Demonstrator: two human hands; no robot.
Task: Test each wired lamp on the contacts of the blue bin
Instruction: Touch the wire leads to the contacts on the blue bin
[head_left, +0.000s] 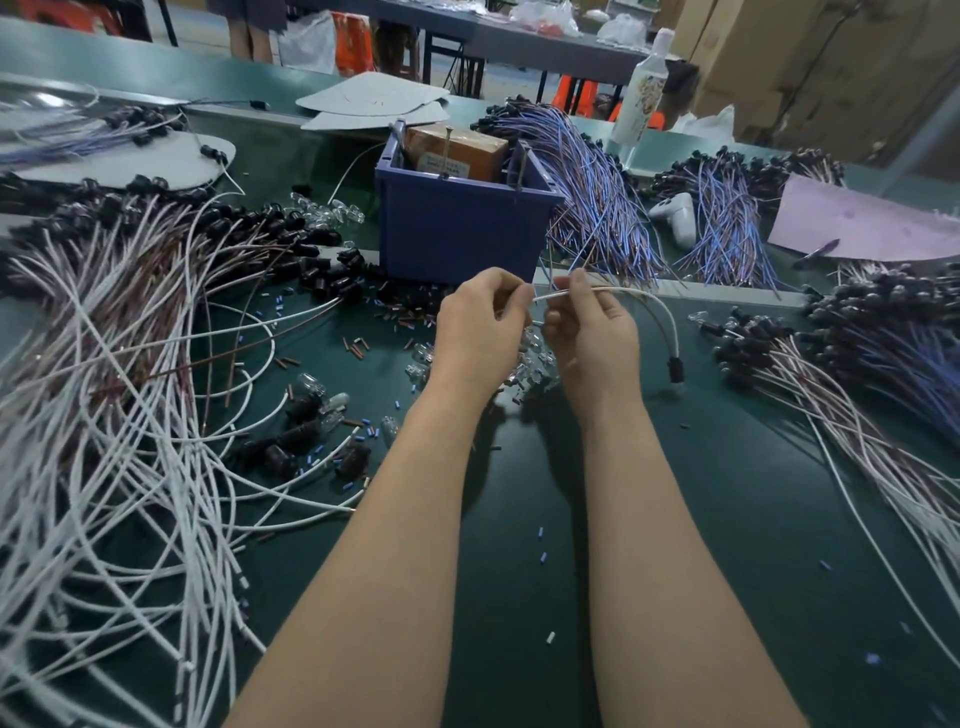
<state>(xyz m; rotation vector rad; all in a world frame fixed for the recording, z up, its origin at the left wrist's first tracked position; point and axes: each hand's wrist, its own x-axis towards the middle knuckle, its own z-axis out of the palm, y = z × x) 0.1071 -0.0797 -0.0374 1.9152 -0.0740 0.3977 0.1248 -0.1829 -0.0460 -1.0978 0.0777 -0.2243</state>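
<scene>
The blue bin (457, 228) stands on the green table, just beyond my hands, with an orange-brown box (457, 150) and upright metal contact pins (445, 150) inside it. My left hand (478, 327) and my right hand (589, 332) are close together in front of the bin. Both pinch the free ends of a wired lamp's white leads (649, 306). The leads arc to the right and down to a black lamp socket (675, 370) that hangs just above the table. Small clear bulbs (530, 358) lie under my hands.
White and brown wired lamps (130, 395) sprawl over the left of the table. Bundles of blue-wired lamps (597, 197) lie right of the bin, more white ones (857, 415) at far right. A white bottle (644, 88), a game controller (675, 215) and pink paper (862, 223) sit behind.
</scene>
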